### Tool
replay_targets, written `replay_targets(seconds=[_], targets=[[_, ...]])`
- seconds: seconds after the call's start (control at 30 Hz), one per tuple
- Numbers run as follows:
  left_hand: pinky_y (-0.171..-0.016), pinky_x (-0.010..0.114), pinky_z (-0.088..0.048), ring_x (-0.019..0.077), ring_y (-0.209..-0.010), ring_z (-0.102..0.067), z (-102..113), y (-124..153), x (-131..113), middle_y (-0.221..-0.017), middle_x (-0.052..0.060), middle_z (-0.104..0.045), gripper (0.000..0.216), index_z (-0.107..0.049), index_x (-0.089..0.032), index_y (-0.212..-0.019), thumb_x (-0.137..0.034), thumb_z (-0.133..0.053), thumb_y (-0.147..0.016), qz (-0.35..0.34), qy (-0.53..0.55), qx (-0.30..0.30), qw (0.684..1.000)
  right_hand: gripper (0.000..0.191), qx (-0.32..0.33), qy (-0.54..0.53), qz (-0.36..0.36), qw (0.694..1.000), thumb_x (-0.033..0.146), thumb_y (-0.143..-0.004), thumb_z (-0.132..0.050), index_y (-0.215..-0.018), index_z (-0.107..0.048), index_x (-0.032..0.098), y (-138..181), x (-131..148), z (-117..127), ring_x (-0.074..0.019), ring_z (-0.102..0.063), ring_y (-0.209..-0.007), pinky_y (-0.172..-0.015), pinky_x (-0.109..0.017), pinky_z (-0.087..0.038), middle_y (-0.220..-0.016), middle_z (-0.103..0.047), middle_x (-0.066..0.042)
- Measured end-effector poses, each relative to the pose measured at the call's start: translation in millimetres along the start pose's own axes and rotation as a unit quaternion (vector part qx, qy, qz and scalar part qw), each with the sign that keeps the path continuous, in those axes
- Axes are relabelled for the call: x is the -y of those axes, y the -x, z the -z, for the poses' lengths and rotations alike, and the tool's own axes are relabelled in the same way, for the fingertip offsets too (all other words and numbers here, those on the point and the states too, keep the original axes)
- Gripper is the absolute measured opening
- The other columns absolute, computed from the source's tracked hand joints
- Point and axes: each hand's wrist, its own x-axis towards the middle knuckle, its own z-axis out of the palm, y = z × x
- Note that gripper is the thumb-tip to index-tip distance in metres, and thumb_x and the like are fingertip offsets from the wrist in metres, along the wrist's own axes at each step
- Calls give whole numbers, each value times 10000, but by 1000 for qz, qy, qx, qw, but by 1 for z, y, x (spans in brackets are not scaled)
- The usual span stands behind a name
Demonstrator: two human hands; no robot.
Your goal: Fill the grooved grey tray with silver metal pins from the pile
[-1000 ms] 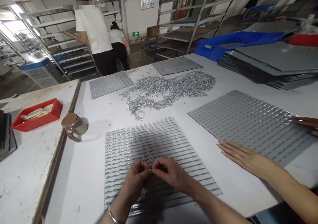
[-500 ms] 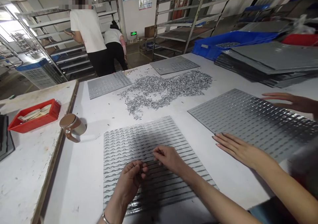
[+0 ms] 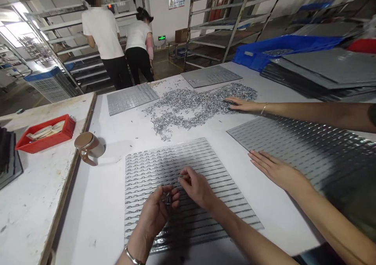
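While a smooth red plastic tray (image 3: 45, 135) and a rounded, brown-lidded mug (image 3: 96, 147) stand off at the left, the work centres on a grey ridged sheet (image 3: 211, 155) lying flat on the white tabletop (image 3: 110, 190), its glossy rows beaded with bulges at the left and straighter, darker at the right. Above it, the person's left hand (image 3: 155, 208) curls loosely round a few shiny metal pieces (image 3: 167, 198) – a small supply in cupped fingers – and the right hand (image 3: 196, 186), just beside, holds thumb and forefinger together as if pinching, though whether a piece sits between them I cannot tell. The step in hand looks like handling pieces singly over the rows; the next move seems to call for a light, exact fingertip grip, since slim, slick slivers would probably turn easily. Behind spreads a loose heap (image 3: 188, 118) of similar silvery slivers, a co-worker's hand (image 3: 241, 104) at its right side; that person's other hand (image 3: 274, 171) lies flat by a second ridged sheet (image 3: 249, 133), with a blue crate (image 3: 252, 61) and stacked grey sheets (image 3: 326, 67) beyond
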Motion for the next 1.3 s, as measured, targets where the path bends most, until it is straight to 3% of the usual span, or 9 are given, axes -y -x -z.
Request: replay_targets(seconds=[0.1, 0.2, 0.33, 0.47, 0.73, 0.9, 1.03, 1.17, 1.3], targets=[[-826, 335, -545, 229, -914, -683, -5, 0, 4, -995, 153, -724, 278, -729, -85, -981, -322, -587, -947, 4, 16, 42, 999, 156, 34, -18, 168, 985, 214, -954, -531, -1015, -675, 216, 17, 14, 12, -177, -640, -879, -802, -285, -490, -945, -687, -44], [-792, 319, -537, 211, -874, -666, -11, 3, 10, -995, 142, -724, 276, -736, -90, -987, -333, -622, -924, 3, -2, 81, 997, 176, 72, 59, 238, 967, 136, -929, -543, -973, -698, 207, 28, 25, 17, -198, -610, -918, -874, -334, -470, -947, -673, -54], [-713, 297, -533, 182, -787, -646, -13, 10, 17, -900, 107, -712, 223, -743, -97, -911, -310, -733, -846, 3, -35, 95, 995, 165, 81, 92, 217, 968, 141, -936, -514, -873, -659, 187, 37, 23, 15, -205, -606, -863, -850, -358, -471, -891, -655, -58], [-659, 282, -531, 187, -764, -663, -9, 16, 19, -873, 123, -716, 243, -740, -84, -932, -264, -802, -780, 17, -62, 79, 995, 129, 40, -22, 138, 989, 183, -930, -487, -911, -614, 196, 41, 10, 15, -192, -632, -796, -754, -321, -502, -846, -669, -48], [-660, 263, -545, 181, -751, -695, -2, 11, 8, -924, 158, -743, 153, -700, -84, -936, -127, -748, -797, -35, -44, -50, 997, 147, 35, -107, -37, 993, 281, -864, -534, -849, -654, 197, 15, -16, 4, -187, -671, -687, -655, -292, -495, -747, -717, -21], [-559, 238, -499, 157, -671, -658, 5, 8, 6, -881, 133, -744, 301, -646, -124, -826, -298, -865, -714, -57, -55, -56, 995, 137, 11, -16, -19, 1000, 208, -843, -550, -779, -670, 189, 6, -16, -15, -186, -662, -760, -729, -293, -482, -789, -710, -37], [-446, 179, -365, 70, -504, -505, 7, 7, 6, -635, -2, -624, 412, -685, -114, -801, -368, -934, -594, -60, -75, -61, 994, 113, 11, 53, -31, 998, 163, -830, -557, -776, -655, 179, 2, -17, -20, -199, -658, -788, -751, -306, -483, -798, -699, -56], [-492, 178, -393, 65, -540, -514, 4, 10, 6, -629, -3, -605, 447, -750, -79, -876, -311, -956, -554, -58, -62, -51, 995, 112, 4, -28, -31, 999, 244, -844, -598, -932, -647, 194, 11, -7, -6, -184, -648, -719, -694, -292, -495, -758, -685, -18], [-527, 183, -412, 86, -606, -570, -2, 12, 12, -727, 36, -663, 373, -733, -105, -833, -264, -945, -571, -59, -55, -21, 997, 216, 26, -120, 49, 991, 357, -944, -520, -860, -661, 218, 34, 14, 14, -168, -646, -717, -689, -281, -491, -782, -706, -27]])
